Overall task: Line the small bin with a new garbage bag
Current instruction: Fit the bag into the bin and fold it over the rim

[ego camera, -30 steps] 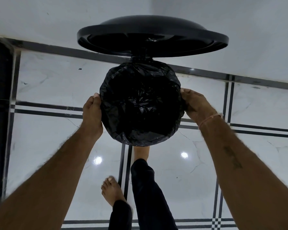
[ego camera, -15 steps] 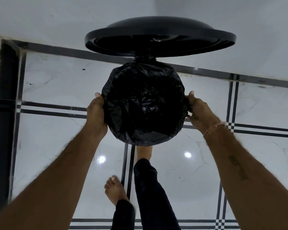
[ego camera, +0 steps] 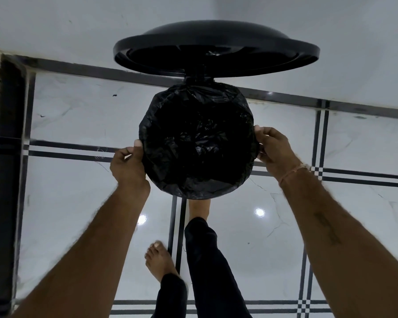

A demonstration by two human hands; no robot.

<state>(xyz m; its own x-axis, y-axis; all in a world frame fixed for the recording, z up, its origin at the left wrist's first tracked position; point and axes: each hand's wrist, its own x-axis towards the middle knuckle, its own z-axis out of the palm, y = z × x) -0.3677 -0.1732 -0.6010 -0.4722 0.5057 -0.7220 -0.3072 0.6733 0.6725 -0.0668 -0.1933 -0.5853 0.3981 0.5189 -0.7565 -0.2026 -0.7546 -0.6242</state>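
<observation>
The garbage bag (ego camera: pixel 198 143) sits in the bin (ego camera: pixel 199 78). The lid (ego camera: pixel 216 51) stands up behind it, by the wall (ego camera: pixel 78 26). The left hand (ego camera: pixel 128 164) holds the bag's left side and the right hand (ego camera: pixel 274 150) its right side. One foot (ego camera: pixel 199 207) is just before the bin.

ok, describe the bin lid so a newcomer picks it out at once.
Start at the white wall above the floor's dark border. Against it, a round black lid stands hinged open. Unlike the crinkled garbage bag just below, it is smooth and rigid.
</observation>
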